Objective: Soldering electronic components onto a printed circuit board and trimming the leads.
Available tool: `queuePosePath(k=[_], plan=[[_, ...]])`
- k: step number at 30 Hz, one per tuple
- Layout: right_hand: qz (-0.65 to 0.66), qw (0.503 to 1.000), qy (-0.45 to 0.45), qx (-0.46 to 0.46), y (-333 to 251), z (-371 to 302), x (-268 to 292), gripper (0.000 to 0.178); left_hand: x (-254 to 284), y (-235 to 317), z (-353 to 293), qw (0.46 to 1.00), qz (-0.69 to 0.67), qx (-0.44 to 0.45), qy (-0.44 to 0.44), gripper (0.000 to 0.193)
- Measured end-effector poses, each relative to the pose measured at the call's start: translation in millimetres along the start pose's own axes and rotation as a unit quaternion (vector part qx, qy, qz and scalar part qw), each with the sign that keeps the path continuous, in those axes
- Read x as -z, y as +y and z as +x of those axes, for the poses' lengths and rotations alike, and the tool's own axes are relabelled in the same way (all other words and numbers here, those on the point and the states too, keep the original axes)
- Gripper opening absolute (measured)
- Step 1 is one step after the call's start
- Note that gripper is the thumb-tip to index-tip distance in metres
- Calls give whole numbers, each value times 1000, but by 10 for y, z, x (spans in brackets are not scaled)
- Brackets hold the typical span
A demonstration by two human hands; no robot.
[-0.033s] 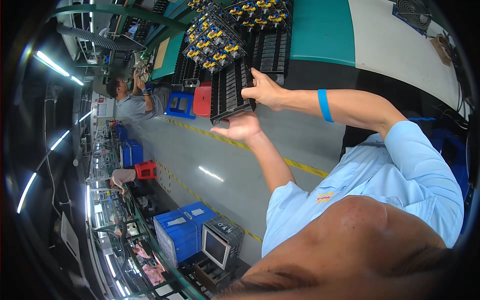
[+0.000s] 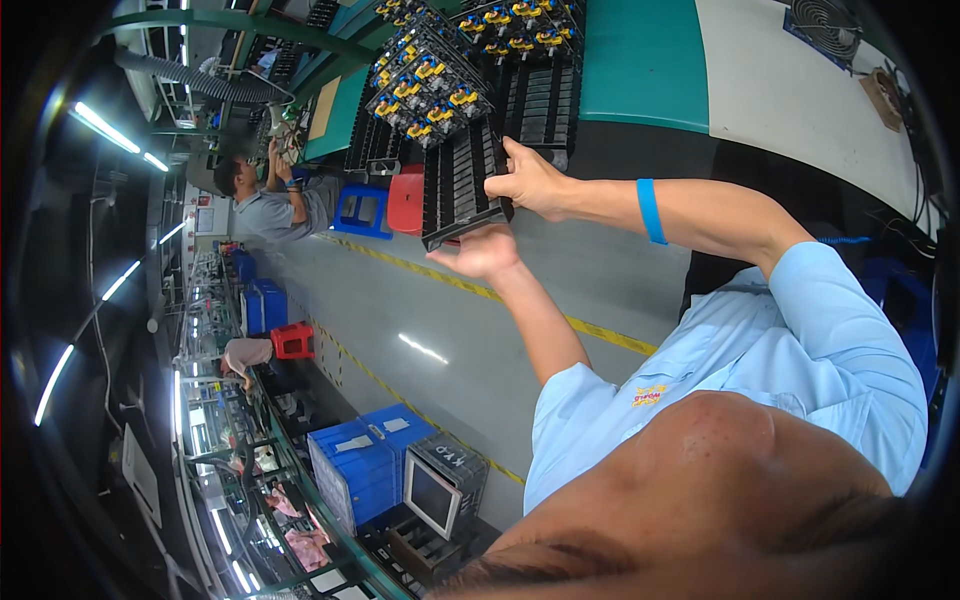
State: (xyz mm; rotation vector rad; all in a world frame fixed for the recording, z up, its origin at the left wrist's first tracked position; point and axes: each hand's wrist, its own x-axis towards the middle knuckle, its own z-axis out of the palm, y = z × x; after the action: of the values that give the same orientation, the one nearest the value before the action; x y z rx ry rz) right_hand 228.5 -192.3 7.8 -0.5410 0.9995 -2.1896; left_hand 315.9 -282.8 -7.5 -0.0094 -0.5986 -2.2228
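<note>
A black slotted rack [image 2: 466, 185] is held out over the floor, its near half showing bare slots. Circuit boards [image 2: 425, 90] with yellow and blue components stand in rows at its far part. My right hand [image 2: 535, 183] grips the rack's right edge, thumb on top and the other fingers out of sight underneath. Palm up, my left hand [image 2: 482, 252] supports the near end from below; its thumb sticks out to the left and its fingers are hidden under the rack. Just beyond, a second black rack [image 2: 540, 105] carries more such boards [image 2: 515, 28].
A green-topped bench [image 2: 645, 65] with a white section [image 2: 790, 75] runs along the far right. Red [image 2: 405, 198] and blue [image 2: 362, 210] stools stand below the racks. A co-worker [image 2: 270, 195] works at the left. Blue crates [image 2: 365, 460] and a grey crate [image 2: 455, 475] sit lower left.
</note>
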Motion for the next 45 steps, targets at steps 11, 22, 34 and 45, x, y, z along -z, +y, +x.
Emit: queuePosePath(k=[11,22,34,45], plan=[[33,995,-69,-66,-402,-289,164,34,98,-18,673,976,152,110,-109,70],[62,982,-150,-100,-1070,-649,203,39,-459,293,245,965,88,155,-193,60],[-19,996,-86,-6,-1220,-1254,109,63,-609,313,29,920,50,195,-337,52],[-219,946,182,158,-524,-1379,-660,69,-417,485,627,827,-22,376,-418,48]])
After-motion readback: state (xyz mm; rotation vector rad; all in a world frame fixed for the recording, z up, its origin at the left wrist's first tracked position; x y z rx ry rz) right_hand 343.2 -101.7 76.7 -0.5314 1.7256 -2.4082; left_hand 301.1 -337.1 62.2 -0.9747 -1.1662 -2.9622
